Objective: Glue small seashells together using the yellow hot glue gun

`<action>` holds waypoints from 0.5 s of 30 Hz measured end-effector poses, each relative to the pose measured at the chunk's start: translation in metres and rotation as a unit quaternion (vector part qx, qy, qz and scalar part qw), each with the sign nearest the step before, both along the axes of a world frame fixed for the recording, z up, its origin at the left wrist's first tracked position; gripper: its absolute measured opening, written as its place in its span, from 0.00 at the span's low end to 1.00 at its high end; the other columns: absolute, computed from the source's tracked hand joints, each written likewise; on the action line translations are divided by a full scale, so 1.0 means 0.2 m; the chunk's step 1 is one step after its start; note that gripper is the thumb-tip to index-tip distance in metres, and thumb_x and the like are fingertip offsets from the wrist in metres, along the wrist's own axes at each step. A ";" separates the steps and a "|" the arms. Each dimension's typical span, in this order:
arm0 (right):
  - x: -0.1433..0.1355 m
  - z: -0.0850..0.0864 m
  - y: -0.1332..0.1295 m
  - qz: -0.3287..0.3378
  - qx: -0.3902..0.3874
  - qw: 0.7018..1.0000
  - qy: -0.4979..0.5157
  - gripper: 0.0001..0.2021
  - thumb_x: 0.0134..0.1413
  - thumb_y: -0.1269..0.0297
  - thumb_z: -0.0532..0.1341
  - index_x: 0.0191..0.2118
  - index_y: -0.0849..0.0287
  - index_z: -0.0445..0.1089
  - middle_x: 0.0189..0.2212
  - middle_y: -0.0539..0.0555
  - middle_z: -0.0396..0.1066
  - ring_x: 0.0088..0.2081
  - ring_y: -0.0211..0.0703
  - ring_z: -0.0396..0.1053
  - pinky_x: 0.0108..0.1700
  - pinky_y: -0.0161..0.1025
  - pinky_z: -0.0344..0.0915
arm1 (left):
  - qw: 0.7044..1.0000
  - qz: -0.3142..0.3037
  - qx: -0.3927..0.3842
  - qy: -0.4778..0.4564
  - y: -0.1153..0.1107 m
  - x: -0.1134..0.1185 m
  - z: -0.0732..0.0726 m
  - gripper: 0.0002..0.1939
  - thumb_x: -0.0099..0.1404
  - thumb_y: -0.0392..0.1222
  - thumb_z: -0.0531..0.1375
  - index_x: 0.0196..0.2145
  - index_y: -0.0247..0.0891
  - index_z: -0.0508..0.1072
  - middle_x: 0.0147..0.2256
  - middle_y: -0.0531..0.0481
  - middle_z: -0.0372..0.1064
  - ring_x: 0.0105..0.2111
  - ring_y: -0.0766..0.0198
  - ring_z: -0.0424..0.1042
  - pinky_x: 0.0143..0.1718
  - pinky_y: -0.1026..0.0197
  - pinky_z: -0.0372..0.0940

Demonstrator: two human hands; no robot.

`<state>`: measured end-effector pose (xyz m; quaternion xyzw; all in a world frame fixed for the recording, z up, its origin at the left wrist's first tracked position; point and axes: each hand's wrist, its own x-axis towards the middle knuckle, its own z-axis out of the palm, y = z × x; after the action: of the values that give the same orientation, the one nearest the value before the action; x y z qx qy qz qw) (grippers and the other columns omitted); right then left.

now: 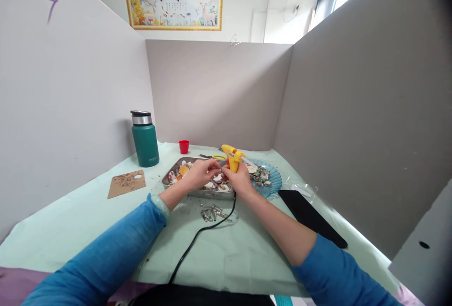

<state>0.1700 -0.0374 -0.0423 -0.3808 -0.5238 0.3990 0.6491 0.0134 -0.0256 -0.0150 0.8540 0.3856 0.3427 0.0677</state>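
My right hand is closed around the handle of a yellow hot glue gun, with a pale glue stick poking out of its back. Close beside it, my left hand has its fingers pinched together; whatever lies between them is too small to make out. Both hands are over a metal tray of seashells. To the right of the glue gun stands a blue scalloped plate with more shells and small pieces. A black cord runs from the gun toward my lap.
Several metal clips lie before the tray. Scissors and a red cup are behind it. Left are a green bottle and a brown card; right, a black strip and clear plastic. Grey panels surround the table.
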 end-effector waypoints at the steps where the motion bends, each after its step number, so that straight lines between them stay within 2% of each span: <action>1: 0.00 0.00 0.00 -0.010 -0.002 1.000 0.002 0.15 0.38 0.66 0.62 0.37 0.58 0.63 0.23 0.45 0.65 0.22 0.38 0.67 0.24 0.36 0.68 | 1.000 0.011 0.005 0.015 0.01 -0.01 -0.01 0.08 0.60 0.35 0.55 0.34 0.37 0.74 0.29 0.51 0.75 0.27 0.66 0.70 0.31 0.66 0.61; 7: 0.01 -0.02 0.04 -0.059 -0.018 0.998 0.006 0.12 0.39 0.66 0.61 0.34 0.57 0.62 0.20 0.45 0.64 0.20 0.38 0.66 0.20 0.35 0.65 | 0.977 0.038 0.027 0.207 0.11 -0.03 -0.02 0.11 0.57 0.32 0.56 0.31 0.39 0.78 0.33 0.48 0.76 0.33 0.61 0.73 0.34 0.65 0.61; 12: 0.02 -0.03 0.05 -0.061 -0.028 0.998 0.013 0.15 0.38 0.66 0.61 0.37 0.58 0.62 0.20 0.45 0.65 0.19 0.39 0.65 0.20 0.36 0.65 | 0.955 -0.023 0.062 0.288 0.14 0.11 0.00 0.11 0.58 0.32 0.56 0.36 0.38 0.78 0.38 0.44 0.76 0.37 0.59 0.73 0.38 0.63 0.63; 15: 0.02 -0.03 0.05 -0.061 -0.022 0.998 0.012 0.15 0.39 0.66 0.61 0.37 0.58 0.63 0.21 0.45 0.65 0.20 0.39 0.66 0.20 0.36 0.65 | 0.927 0.000 0.059 0.370 0.14 0.19 0.01 0.09 0.57 0.33 0.58 0.34 0.34 0.77 0.38 0.38 0.75 0.37 0.54 0.73 0.40 0.59 0.64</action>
<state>0.1738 -0.0274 -0.0490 -0.4217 -0.4823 0.3749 0.6701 0.0521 0.0016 -0.0139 0.9225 0.3626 0.0240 -0.1303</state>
